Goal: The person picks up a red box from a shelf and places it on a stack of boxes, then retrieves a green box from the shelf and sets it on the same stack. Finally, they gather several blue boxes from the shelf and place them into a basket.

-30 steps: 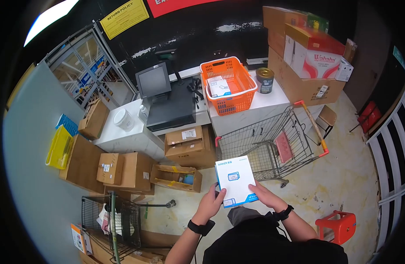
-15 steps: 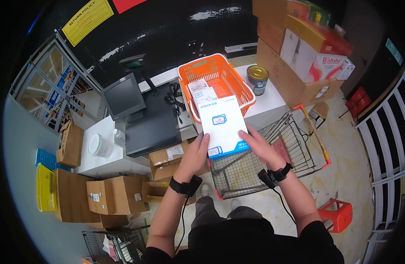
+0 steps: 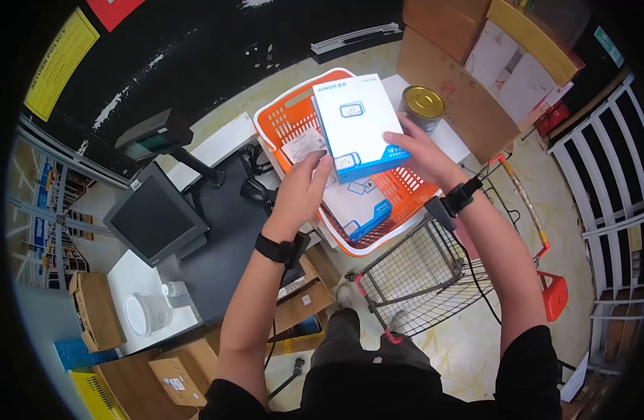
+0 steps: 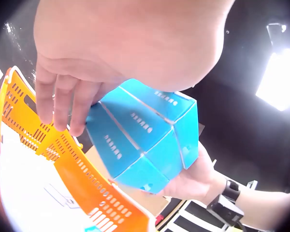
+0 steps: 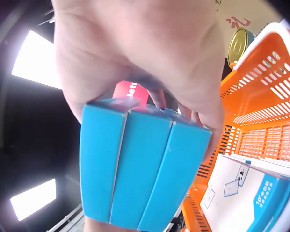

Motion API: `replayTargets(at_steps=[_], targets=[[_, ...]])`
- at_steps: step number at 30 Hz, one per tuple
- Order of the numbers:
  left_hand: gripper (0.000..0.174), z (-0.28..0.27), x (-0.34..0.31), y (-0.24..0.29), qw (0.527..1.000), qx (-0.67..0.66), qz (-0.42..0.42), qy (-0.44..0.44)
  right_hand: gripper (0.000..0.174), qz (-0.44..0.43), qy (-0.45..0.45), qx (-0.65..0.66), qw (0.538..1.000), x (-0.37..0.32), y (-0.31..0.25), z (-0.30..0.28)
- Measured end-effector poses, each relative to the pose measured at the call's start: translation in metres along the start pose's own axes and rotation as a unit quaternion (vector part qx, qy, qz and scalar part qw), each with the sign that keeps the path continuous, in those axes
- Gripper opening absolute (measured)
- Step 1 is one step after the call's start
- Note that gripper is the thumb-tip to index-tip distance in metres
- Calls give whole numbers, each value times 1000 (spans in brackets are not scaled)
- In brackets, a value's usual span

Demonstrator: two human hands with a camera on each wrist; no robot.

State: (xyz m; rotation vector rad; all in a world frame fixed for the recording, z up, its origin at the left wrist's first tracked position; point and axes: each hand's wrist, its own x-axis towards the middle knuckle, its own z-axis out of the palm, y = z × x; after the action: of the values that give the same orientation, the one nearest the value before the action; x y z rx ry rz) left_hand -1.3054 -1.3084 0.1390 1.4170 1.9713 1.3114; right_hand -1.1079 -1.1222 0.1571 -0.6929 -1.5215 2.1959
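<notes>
A stack of three white-and-blue Anker boxes (image 3: pixel 360 129) is held over the orange shopping basket (image 3: pixel 287 119). My right hand (image 3: pixel 428 157) grips the stack by its right side, thumb on the top face and fingers reaching around the far side. At the stack's near left corner is my left hand (image 3: pixel 302 196); its fingers (image 4: pixel 63 99) extend fairly straight down beside the blue sides. Inside the basket lie more white-and-blue boxes (image 3: pixel 346 206), partly hidden under the held stack, and a printed white box (image 3: pixel 304 147).
Left of the basket are a monitor (image 3: pixel 157 213), a black scanner (image 3: pixel 255 190) and a white tub (image 3: pixel 147 313). A gold-lidded can (image 3: pixel 423 103) stands right of it. The wire shopping cart (image 3: pixel 420 280) sits below the counter edge, with cardboard boxes (image 3: pixel 434 91) stacked behind.
The stack has moved forward from in front of my body to over the basket. My left thumb has come off the top face; my right hand has kept its grip.
</notes>
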Motion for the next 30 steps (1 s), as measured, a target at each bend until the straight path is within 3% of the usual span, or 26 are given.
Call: replayTargets(at_steps=[2, 3, 6, 12, 14, 16, 18, 19, 22, 26, 27, 28, 30], targets=[[48, -10, 14, -16, 995, 51, 4, -80, 87, 1, 46, -43, 998, 31, -5, 3], [34, -4, 18, -39, 992, 92, 84, -32, 83, -4, 38, -60, 997, 50, -4, 1], [26, -8, 31, -55, 975, 167, 145, -2, 82, -3, 22, -57, 998, 98, 12, -1], [21, -19, 46, -76, 981, 156, 117, -19, 73, 80, 35, -137, 987, 162, 48, 7], [21, -27, 49, -71, 980, 177, 79, -55, 81, 104, -77, -82, 988, 183, 71, -4], [22, -29, 50, -75, 984, 158, 70, -50, 76, 120, -87, -65, 987, 184, 72, 9], [24, -31, 50, -84, 979, 139, 147, 5, 71, 200, -181, -198, 942, 188, 76, 16], [26, -31, 49, -90, 977, 150, 153, -14, 70, 178, -153, -289, 928, 185, 79, 22], [27, -31, 48, -106, 963, 208, 147, -87, 77, 178, -172, -316, 916, 184, 76, 31], [26, -32, 44, -98, 966, 196, 156, -63, 77, 146, -101, -377, 909, 196, 94, 8], [25, -34, 39, -93, 977, 152, 141, -50, 64, 131, -49, -453, 880, 181, 69, 22], [23, -35, 33, -87, 986, 107, 125, -39, 64, 132, -41, -453, 881, 171, 64, 19], [22, -37, 6, -71, 989, 63, 128, -30, 54, 1, 11, -461, 887, 143, 53, 7]])
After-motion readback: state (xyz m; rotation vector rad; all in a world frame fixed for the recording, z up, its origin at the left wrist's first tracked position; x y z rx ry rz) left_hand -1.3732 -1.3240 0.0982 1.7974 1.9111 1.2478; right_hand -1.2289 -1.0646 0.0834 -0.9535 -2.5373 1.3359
